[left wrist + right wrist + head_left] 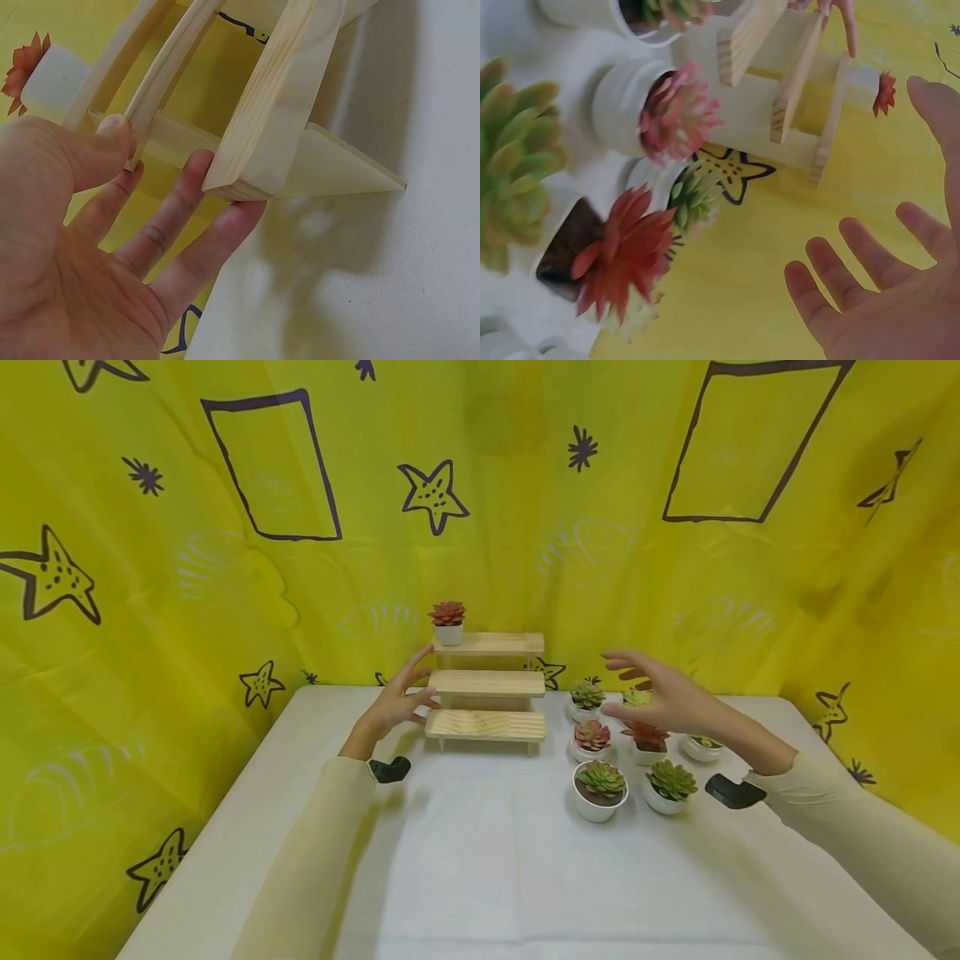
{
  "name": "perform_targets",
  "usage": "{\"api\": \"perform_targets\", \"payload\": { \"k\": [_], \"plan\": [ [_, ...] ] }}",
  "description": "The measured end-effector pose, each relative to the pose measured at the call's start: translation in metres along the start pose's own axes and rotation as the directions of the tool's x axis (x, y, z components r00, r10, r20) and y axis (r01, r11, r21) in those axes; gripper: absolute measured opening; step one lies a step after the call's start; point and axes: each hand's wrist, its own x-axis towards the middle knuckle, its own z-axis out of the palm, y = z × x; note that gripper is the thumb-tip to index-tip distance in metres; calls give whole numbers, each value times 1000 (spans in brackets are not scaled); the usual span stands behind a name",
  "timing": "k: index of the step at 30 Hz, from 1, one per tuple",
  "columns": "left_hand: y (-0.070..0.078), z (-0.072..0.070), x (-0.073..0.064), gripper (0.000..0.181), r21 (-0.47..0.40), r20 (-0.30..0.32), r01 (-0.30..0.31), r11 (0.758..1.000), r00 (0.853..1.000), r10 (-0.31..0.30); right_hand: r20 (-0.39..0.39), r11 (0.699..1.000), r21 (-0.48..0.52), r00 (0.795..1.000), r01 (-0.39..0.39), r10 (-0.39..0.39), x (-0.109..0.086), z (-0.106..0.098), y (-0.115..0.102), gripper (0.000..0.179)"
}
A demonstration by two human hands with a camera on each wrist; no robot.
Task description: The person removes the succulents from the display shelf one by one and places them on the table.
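Observation:
A three-tier wooden shelf stand (pixel 487 683) with pale side supports stands at the back of the table. My left hand (pixel 395 700) is at its left end, fingers spread and fairly straight. In the left wrist view, the thumb (pixel 112 139) lies against the middle board's end and fingertips touch the lowest board (pixel 262 127). A red succulent in a white pot (pixel 448 623) sits on the top tier's left end. My right hand (pixel 667 693) hovers above the potted succulents with fingers apart and nothing held. Below it is a red succulent in a square white pot (pixel 647 743).
Several more succulents in white pots stand right of the stand, including a pink one (pixel 591 742) and green ones at the front (pixel 600 785) and beside it (pixel 670 785). A yellow patterned curtain (pixel 495 552) hangs behind the white table (pixel 465 860).

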Motion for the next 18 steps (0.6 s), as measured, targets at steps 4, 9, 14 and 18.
{"api": "perform_targets", "payload": {
  "k": [4,9,14,18],
  "plan": [
    [1,1,0,74,2,-4,2,1000,1000,-1,-3,1000,10,1000,13,-13,16,5,-6,78],
    [2,2,-1,74,7,2,-7,1000,1000,7,2,999,47,1000,25,-25,36,11,-15,79],
    [0,1,0,74,10,1,-7,1000,1000,7,11,996,80,999,32,-33,55,18,-24,80],
    [-1,0,1,74,6,-3,3,1000,1000,-3,10,995,92,999,32,-33,71,25,-30,81]
  ]
}}
